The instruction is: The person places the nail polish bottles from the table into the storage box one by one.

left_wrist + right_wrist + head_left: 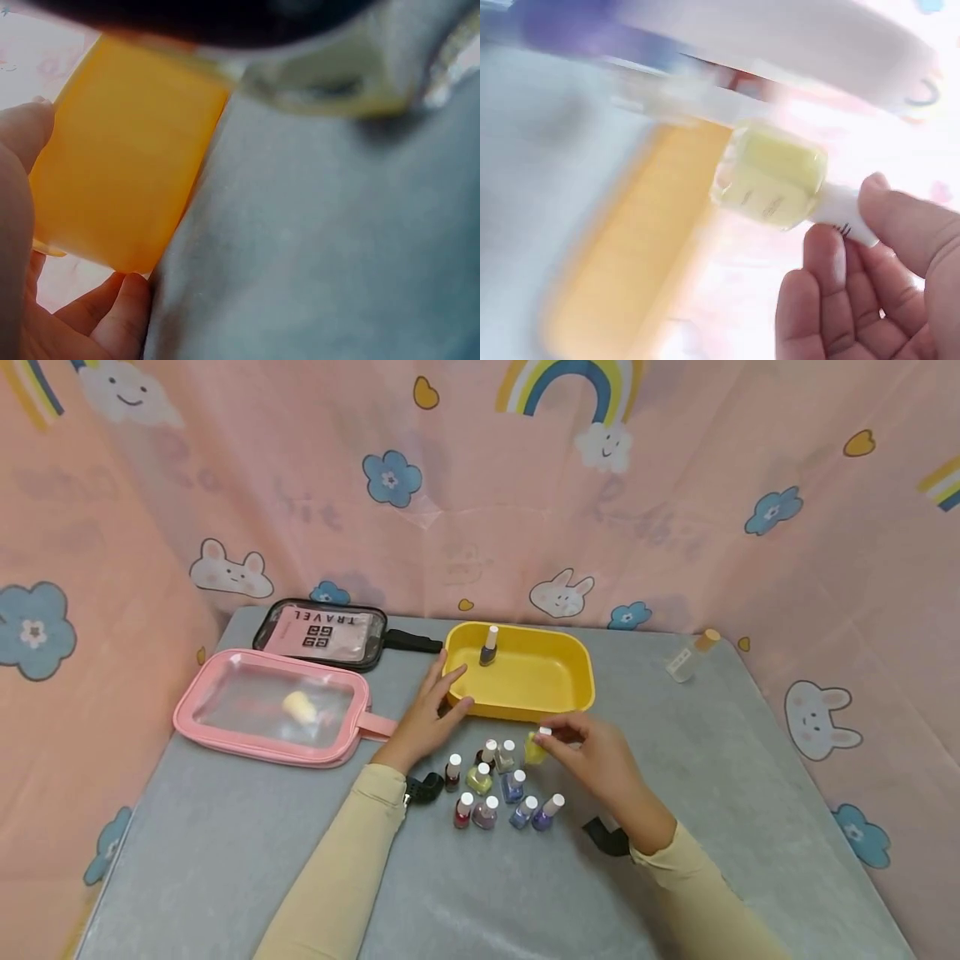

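Watching remotely, I have the left hand (431, 714) at the left end of the yellow tray (540, 675), fingers apart and touching its wall. The tray's long axis runs from 9 to 3 o'clock, and a dark bottle (487, 654) stands inside, toward 10. At the tray's 6 o'clock, I count nine polish bottles (513, 789) on the table (225, 860). Right of most of them is the yellow-green bottle (534, 750), its white cap (834, 207) pinched between my right hand's (603, 764) thumb and fingers. The cap points to 1 o'clock, the base to 7; I can't judge its height. From this bottle, the tray's near rim is close by at 12; from the right hand, the tray lies toward 10 or 11.
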`<state>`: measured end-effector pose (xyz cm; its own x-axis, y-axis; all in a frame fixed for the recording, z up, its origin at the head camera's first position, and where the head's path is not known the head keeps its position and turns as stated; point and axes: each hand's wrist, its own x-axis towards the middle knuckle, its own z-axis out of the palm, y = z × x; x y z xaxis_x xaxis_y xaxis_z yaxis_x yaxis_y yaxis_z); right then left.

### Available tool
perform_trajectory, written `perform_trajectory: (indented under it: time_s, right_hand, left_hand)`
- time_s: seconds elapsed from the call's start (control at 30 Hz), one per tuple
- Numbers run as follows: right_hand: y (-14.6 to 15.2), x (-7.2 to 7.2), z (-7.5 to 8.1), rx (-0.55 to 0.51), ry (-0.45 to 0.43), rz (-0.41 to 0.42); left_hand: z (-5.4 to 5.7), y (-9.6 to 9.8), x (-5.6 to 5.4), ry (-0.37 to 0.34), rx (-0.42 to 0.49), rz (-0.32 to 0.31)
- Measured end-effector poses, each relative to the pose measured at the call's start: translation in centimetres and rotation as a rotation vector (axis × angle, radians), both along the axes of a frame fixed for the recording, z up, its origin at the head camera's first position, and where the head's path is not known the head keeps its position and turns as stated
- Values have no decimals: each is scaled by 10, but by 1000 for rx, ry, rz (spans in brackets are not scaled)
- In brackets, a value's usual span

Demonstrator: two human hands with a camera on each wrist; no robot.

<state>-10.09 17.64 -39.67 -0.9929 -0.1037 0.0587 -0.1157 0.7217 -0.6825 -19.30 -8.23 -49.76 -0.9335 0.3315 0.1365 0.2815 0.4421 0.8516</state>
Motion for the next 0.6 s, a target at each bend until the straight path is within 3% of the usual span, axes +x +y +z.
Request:
perform_trajectory:
  time_s: [0.13, 0.23, 0.43, 0.6]
  right_hand:
    - [-13, -28, 42, -19, 13, -17]
    - [-25, -63, 53, -7, 40, 5]
    - [-48, -126, 29, 66, 34, 80]
    - [-60, -150, 10, 94, -26, 92]
  left_hand:
    - [1, 0, -1, 6, 7, -1]
    - [0, 0, -1, 1, 5, 3]
    - [-1, 0, -1, 2, 2, 0]
    - [1, -1, -1, 9, 7, -11]
